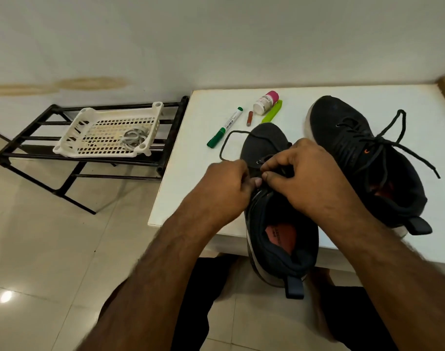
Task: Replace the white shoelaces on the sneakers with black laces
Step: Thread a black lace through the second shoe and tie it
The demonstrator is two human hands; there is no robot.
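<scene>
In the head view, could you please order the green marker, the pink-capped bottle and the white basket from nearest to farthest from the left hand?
From the left hand:
1. Green marker, on the table just beyond the hand.
2. Pink-capped bottle, farther back on the table, to the right.
3. White basket, off the table, on the black rack to the left.

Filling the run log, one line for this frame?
left hand: pinches black lace | right hand: pinches lace at near shoe eyelets | far shoe: laced | basket: white laces
</scene>
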